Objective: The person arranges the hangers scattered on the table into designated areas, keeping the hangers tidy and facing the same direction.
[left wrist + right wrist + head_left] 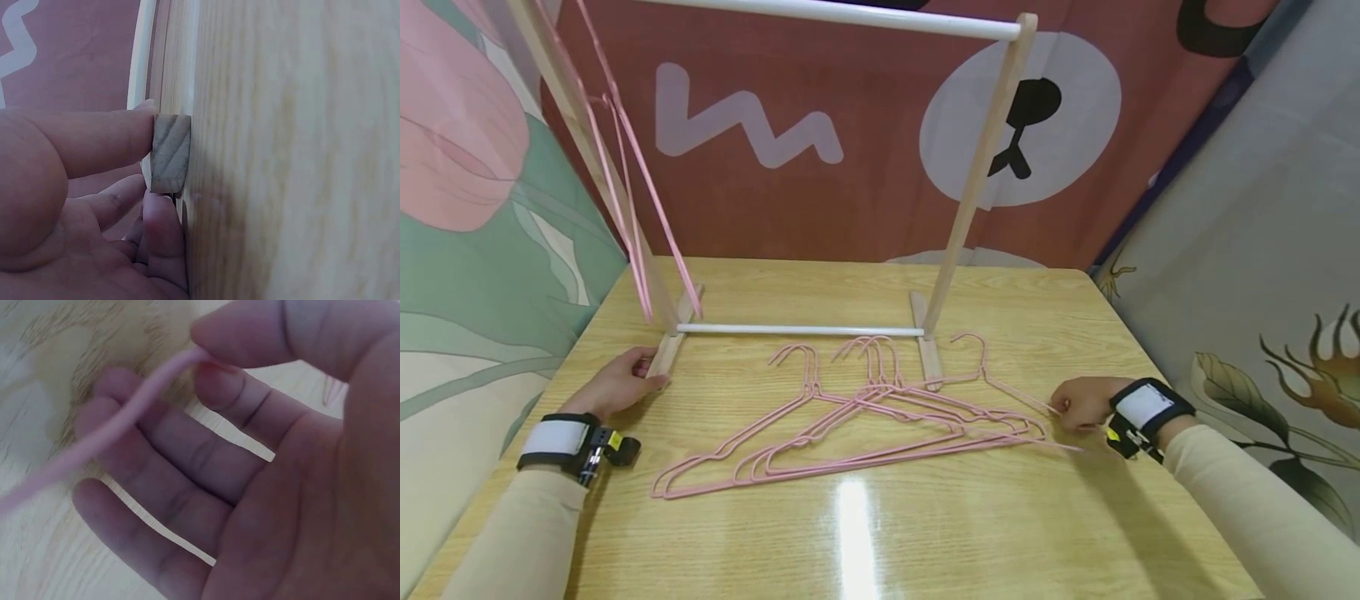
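Observation:
In the head view, my left hand (617, 385) grips the near end of the left wooden foot (664, 354) of a clothes rack. The left wrist view shows the thumb on top of the foot's squared end (170, 153), with fingers against its side. My right hand (1084, 402), at the right of the table, pinches a pink clothes hanger (982, 375) by one end. Up close, its wire (134, 412) lies between thumb and index finger, the other fingers loosely bent. Several more pink hangers (808, 390) lie overlapping on the table, hooks toward the rack.
The rack has a white top rail (865, 14), a white lower rail (797, 331) and a leaning-looking right post (973, 179). Pink hangers (658, 200) hang at its left end. Printed cloth (760, 217) stands behind the wooden table (760, 550), with more at both sides.

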`<state>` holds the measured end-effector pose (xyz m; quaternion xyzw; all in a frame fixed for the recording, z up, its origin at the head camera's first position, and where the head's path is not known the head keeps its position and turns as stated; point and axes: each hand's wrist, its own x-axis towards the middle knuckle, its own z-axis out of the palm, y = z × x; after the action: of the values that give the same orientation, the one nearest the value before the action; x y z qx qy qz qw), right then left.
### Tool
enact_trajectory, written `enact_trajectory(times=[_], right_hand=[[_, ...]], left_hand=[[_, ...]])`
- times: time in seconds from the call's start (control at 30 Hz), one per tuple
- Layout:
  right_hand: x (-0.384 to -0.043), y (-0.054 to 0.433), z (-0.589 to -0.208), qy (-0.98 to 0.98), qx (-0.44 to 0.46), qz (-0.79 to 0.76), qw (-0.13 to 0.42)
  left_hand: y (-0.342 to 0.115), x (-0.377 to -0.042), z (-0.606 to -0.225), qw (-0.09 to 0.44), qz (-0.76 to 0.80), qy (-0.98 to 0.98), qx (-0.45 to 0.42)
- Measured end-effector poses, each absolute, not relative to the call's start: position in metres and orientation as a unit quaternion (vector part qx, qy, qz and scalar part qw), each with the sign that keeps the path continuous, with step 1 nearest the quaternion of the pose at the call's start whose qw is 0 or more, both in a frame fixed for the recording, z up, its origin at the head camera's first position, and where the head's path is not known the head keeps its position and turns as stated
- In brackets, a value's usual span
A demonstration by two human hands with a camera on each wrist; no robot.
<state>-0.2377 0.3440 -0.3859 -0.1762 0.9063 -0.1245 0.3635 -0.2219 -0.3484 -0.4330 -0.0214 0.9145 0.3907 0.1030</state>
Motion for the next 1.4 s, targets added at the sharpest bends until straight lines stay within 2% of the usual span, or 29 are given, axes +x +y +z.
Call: enact_trajectory(times=[0.3,0.6,0.97,1.4], right_hand=[[-0.236,0.349,-0.372,0.873,-0.139,-0.233,0.405],[-0.237,0.362,-0.369,0.822,-0.199,-0.321,0.426],[-0.233,0.379,-0.368,0.757,-0.209,-0.412,0.463],[-0.229,0.391,-0.376,0.684,-0.276,-0.487,0.467]], left_hand=[[-0.348,-0.222,-0.435,0.106,0.395,0.912,-0.024],[-0.349,-0.223,-0.432,0.109,0.388,0.915,-0.023],[-0.349,-0.222,-0.434,0.110,0.384,0.916,-0.026],[-0.349,-0.222,-0.431,0.108,0.380,0.918,-0.018]])
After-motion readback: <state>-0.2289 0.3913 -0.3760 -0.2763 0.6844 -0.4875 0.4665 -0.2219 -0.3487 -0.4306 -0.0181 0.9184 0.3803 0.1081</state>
